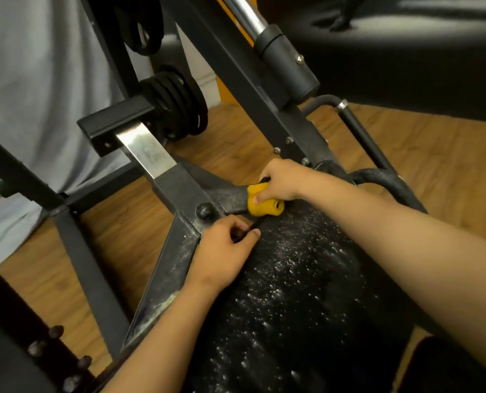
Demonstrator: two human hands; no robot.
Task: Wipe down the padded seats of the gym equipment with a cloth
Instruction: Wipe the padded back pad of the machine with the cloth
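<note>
A black padded seat (298,293), speckled with white dust or droplets, fills the lower middle of the head view. My right hand (281,180) grips a bunched yellow cloth (261,202) at the seat's far end, where the padding meets the metal frame. My left hand (224,248) is at the seat's left front edge, its fingers curled over the rim of the padding beside a dusty steel bracket (179,251). A round black knob (204,210) sits on the frame just above my left hand.
Black steel frame bars (264,89) cross the view. Stacked weight plates (179,103) hang at upper middle, a chrome bar (244,12) above. Another black pad (406,52) is at upper right. Wooden floor (122,231) lies below; grey curtain (37,95) at left.
</note>
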